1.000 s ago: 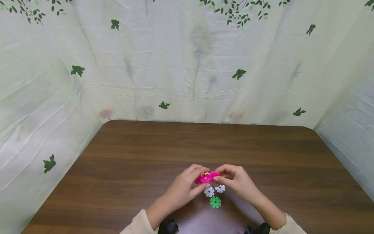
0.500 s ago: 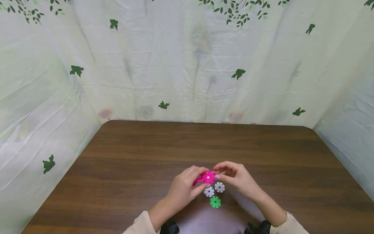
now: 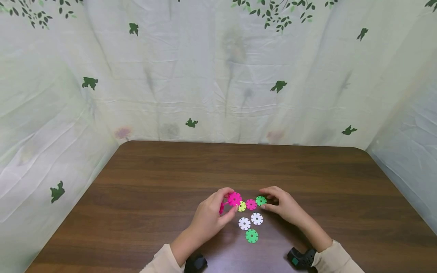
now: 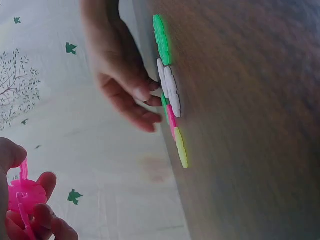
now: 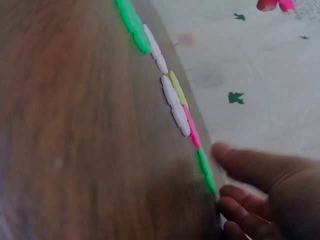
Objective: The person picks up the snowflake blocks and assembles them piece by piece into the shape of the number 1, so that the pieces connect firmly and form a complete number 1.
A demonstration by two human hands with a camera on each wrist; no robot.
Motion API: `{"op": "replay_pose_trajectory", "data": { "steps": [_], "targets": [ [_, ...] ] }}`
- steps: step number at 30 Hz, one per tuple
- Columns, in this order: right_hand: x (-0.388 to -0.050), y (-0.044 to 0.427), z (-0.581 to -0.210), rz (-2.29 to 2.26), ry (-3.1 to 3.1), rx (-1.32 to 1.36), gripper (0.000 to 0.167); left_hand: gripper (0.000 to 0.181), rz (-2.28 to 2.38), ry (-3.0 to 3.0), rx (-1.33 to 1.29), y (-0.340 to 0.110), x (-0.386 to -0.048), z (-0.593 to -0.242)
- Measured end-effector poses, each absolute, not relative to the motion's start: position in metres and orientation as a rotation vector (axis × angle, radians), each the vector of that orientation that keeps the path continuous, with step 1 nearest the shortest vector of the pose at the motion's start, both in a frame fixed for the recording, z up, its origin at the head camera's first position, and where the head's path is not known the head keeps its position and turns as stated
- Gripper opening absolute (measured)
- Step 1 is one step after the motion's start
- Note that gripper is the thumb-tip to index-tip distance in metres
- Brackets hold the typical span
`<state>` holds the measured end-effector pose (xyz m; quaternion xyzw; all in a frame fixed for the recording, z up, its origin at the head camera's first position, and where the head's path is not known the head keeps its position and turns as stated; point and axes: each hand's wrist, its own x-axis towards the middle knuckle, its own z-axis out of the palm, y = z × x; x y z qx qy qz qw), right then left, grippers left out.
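In the head view my left hand (image 3: 209, 214) grips several pink notched discs (image 3: 234, 199) slotted together at angles. Its thumb and fingers pinch the joined discs (image 4: 27, 196) above the table in the left wrist view. My right hand (image 3: 286, 207) hovers with nothing held, thumb and fingers apart, close beside a flat green disc (image 3: 261, 200). I cannot tell if a fingertip touches that disc. A loose pink disc (image 3: 251, 204) and a yellow disc (image 3: 242, 206) lie left of it. Nearer me are two white discs (image 3: 244, 223) and another green disc (image 3: 252, 236).
The brown wooden table (image 3: 164, 178) stretches out around the hands. A pale curtain (image 3: 211, 76) with green bird and leaf prints hangs behind its far edge and at both sides. Black wrist devices (image 3: 300, 259) sit near the sleeves.
My right hand has let go of the pink discs and moved slightly right. My left hand has drawn them left, uncovering the yellow, pink and green discs on the table.
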<state>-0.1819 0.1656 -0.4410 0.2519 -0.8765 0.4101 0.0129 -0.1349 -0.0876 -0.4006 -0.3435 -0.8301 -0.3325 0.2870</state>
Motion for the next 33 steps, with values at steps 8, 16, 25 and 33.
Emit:
{"op": "replay_pose_trajectory", "data": {
  "steps": [8,16,25,33],
  "targets": [
    [-0.183,0.166,-0.444,1.218,-2.794,0.765,0.027,0.042,-0.869,-2.241,-0.934,-0.087,-0.136,-0.402],
    [-0.178,0.164,-0.423,1.523,-2.708,0.786,0.019,0.042,-0.872,-2.253,-0.946,-0.084,-0.133,-0.403],
    [-0.156,0.148,-0.393,1.642,-2.472,0.945,0.014,0.035,-0.788,-2.340,-0.986,-0.081,-0.129,-0.406],
    [-0.139,0.133,-0.378,1.529,-2.365,1.106,0.016,0.034,-0.742,-2.395,-1.014,-0.078,-0.125,-0.405]
  ]
}}
